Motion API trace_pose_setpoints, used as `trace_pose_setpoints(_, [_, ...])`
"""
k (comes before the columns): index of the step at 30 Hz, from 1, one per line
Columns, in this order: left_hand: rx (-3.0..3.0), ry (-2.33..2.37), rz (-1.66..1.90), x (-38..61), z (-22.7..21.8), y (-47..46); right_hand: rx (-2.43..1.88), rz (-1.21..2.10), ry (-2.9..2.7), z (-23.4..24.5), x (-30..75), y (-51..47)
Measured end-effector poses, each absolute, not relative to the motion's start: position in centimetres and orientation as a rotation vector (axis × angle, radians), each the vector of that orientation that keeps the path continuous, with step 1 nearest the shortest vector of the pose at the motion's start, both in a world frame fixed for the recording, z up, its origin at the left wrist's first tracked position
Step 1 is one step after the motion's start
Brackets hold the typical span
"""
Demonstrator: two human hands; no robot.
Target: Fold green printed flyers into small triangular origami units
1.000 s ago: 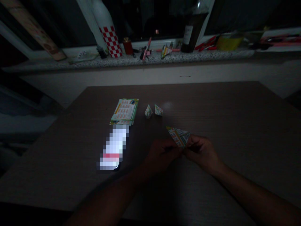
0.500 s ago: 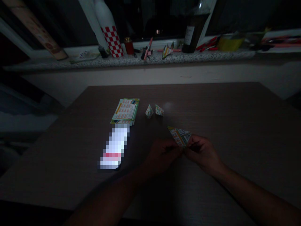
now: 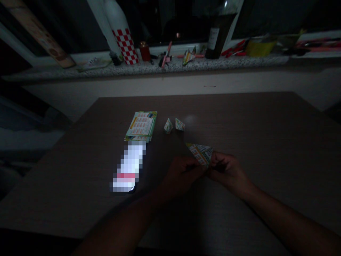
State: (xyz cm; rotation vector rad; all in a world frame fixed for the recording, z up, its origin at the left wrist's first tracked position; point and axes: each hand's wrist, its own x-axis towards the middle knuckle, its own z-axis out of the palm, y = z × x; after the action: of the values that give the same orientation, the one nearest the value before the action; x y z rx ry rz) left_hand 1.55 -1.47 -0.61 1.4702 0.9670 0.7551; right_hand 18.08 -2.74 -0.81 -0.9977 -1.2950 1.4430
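A triangular piece of folded printed paper (image 3: 199,153) is held above the table, its lower corner between my two hands. My left hand (image 3: 183,176) pinches that corner from the left, fingers closed. From the right, the closed fingers of my right hand (image 3: 226,170) grip the paper's right edge near the same corner. Beyond them stand two small folded paper pieces, a left one (image 3: 168,126) and a right one (image 3: 180,124), side by side on the table. A stack of printed paper sheets (image 3: 141,124) lies to their left.
A lit phone (image 3: 129,165) lies on the brown table (image 3: 255,121) below the stack. Behind, the granite windowsill (image 3: 151,69) holds a red-and-white checked bottle (image 3: 126,46), a dark labelled bottle (image 3: 214,41), a red jar (image 3: 145,52) and a yellow container (image 3: 261,48).
The folded paper has turned slightly and shifted a little left in my fingers. Both hands keep nearly the same place. The things on the table stay put.
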Motion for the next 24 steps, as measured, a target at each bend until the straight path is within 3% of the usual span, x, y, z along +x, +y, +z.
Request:
trace_pose_setpoints(11, [1.354,1.015,0.736,1.67,-0.37,-1.42,-0.942,1.616,-1.313,-1.11,18.79,-2.32])
trace_pose_setpoints(24, [1.316,0.968,0.761,1.85,-0.32,-1.47,-0.952,1.526,-1.318,-0.92,18.58,-2.38])
